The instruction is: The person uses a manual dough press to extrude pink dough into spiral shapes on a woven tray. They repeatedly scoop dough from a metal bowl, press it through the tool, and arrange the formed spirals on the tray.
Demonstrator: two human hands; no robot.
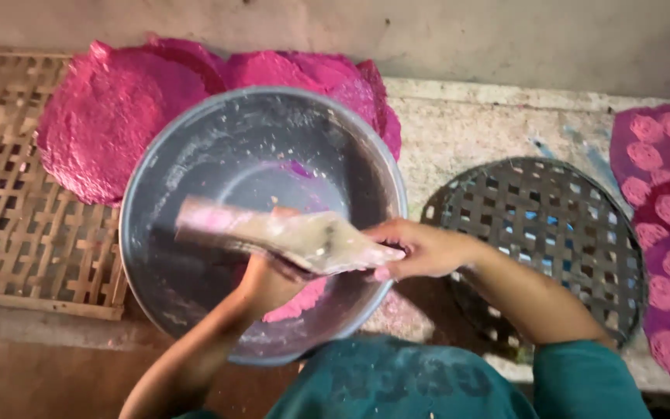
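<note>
Over the grey basin (pixel 195 155), a flat pink-smeared scraper (pixel 273 237) is gripped at its end by the right hand (pixel 420 248); left hand (pixel 269 283) sits beneath it, grip unclear. Pink paste (pixel 300 299) lies inside. Pink discs (pixel 110 109) on a bamboo rack (pixel 17 248) left, round woven tray (pixel 552 225) on the bench (pixel 459 124) right.

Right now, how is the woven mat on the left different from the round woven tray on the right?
The mat is square-edged and pale tan; the tray is round and dark grey. The mat carries big pink discs; the tray shows nothing on its lattice. The mat lies left of the bowl, the tray right of it. Both are open lattice weaves lying flat.
</note>
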